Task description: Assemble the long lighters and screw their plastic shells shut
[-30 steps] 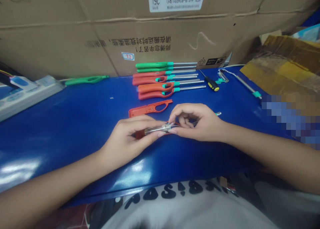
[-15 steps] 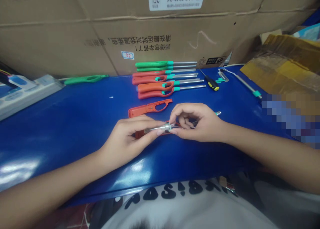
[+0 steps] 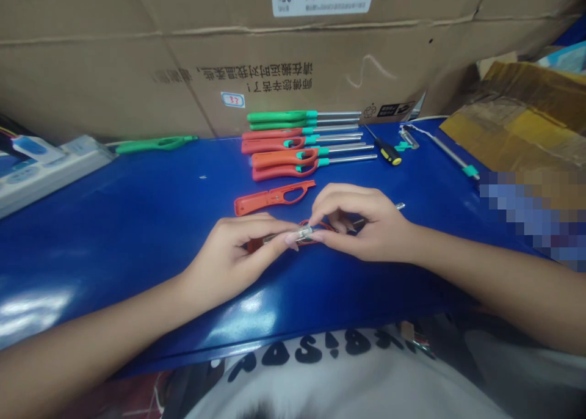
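**Gripped crosswise, closer in toward nine o'clock**

Took the grip as the middle of the dial, with twelve pointing away from the body. Saw a broad cardboard box (image 3: 114, 71) across twelve o'clock, behind a blue tabletop (image 3: 137, 223). Noted a tape-covered carton (image 3: 517, 120) at two and a white power strip (image 3: 55, 174) between nine and ten.

Found the left hand (image 3: 231, 242) at nine and the right hand (image 3: 379, 223) at three. Spotted long-nosed lighters (image 3: 279, 159) lying in a row at twelve, metal tubes turned toward three. Made out a red handle shell (image 3: 256, 200) at eleven, between that row and the left hand. Noted a second red part (image 3: 254, 246) beneath the grip, largely covered. Saw a screwdriver (image 3: 388, 153) farther off, between one and two.

Came last to a clear canister (image 3: 304, 233), at the dial's middle, over the second red part; could not tell whether touching it. Lay with its long axis nearly level, from half past eight to half past two. Was grasped along its body by the left thumb and fingers, leaving only the half-past-two end bare. Sat nearer the left palm than the right, with that bare end aimed at the right fingertips. Met the right thumb and index finger there, set one on each side; could not tell whether pinched or merely touched.
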### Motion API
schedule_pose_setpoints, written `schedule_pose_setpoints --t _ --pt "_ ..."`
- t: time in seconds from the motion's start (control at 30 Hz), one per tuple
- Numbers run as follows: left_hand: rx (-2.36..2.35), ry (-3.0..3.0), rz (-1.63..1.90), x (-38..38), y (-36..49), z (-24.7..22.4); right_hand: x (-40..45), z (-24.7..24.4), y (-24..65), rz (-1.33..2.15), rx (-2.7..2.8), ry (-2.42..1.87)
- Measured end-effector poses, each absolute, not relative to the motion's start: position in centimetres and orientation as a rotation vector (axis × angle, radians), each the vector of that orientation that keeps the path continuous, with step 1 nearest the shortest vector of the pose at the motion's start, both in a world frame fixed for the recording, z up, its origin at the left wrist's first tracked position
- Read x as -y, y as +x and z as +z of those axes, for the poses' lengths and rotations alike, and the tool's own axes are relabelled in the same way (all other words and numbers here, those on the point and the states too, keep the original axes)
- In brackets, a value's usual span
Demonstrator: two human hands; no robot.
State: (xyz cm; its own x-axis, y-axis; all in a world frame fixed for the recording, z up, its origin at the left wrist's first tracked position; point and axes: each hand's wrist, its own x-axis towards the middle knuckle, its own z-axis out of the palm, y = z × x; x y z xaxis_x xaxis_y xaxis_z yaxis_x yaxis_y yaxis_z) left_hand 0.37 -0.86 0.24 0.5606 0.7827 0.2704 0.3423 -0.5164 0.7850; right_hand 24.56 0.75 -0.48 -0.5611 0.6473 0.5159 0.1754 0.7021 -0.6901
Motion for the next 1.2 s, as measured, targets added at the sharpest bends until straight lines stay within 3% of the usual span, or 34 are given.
schedule_pose_setpoints --t 0.47,1.0,1.2 --pt "-0.962 1.906 0.818 1.01 0.91 0.8 -0.35 -0.12 24.63 0.524 2.173 -0.59" --pt "-0.986 1.952 0.799 1.06 0.59 0.54 -0.12 0.05 24.18 0.79 2.097 -0.77" --pt "-0.989 1.927 0.801 0.97 0.78 0.62 -0.07 0.05 24.14 0.719 2.084 -0.747"
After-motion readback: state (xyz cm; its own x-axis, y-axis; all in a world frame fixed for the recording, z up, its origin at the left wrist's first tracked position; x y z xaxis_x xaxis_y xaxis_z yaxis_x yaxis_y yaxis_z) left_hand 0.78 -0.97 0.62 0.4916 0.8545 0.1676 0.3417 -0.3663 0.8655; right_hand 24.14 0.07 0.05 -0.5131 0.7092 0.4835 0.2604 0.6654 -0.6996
